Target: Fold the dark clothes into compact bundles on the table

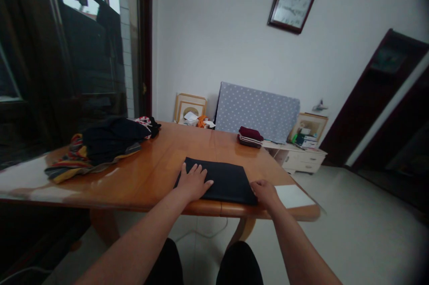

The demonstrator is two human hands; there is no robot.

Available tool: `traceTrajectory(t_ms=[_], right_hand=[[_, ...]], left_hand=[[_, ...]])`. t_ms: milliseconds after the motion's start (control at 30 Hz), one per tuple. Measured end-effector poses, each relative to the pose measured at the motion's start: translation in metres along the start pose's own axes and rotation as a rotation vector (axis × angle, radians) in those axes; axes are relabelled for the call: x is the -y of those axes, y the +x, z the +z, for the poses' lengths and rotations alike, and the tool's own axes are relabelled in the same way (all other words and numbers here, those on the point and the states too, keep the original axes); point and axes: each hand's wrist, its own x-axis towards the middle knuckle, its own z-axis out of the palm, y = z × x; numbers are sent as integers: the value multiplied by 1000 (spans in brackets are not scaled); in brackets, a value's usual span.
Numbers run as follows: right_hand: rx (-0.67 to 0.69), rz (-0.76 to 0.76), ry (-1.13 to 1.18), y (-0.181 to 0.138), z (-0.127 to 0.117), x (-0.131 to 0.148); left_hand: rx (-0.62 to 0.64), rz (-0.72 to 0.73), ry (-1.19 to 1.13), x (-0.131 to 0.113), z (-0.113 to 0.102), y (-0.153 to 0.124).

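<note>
A dark navy or black cloth [226,181], folded into a flat rectangle, lies at the near edge of the wooden table [164,155]. Across its left part rests my left hand [192,181], palm down with the fingers spread. My right hand [264,192] is closed at the cloth's right edge, thumb and fingers pinching it near the corner. What kind of garment the cloth is cannot be made out.
To the left lies a loose heap of clothes [110,140], dark and striped. A small folded stack [250,136], maroon on top, sits at the far right of the table. A white sheet [295,196] lies by my right wrist. Behind stands a white cabinet [303,160].
</note>
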Motion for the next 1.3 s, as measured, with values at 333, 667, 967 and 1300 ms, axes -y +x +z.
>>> traceTrajectory(t_ms=[333, 667, 967, 1300], right_hand=[[137, 225, 118, 37, 12, 10], [162, 160, 258, 26, 7, 22], [140, 230, 381, -7, 6, 15], [285, 283, 744, -5, 3, 9]], left_hand=[[56, 126, -89, -16, 18, -2], [38, 242, -127, 1, 12, 9], [41, 286, -84, 20, 7, 21], [66, 178, -140, 10, 6, 21]])
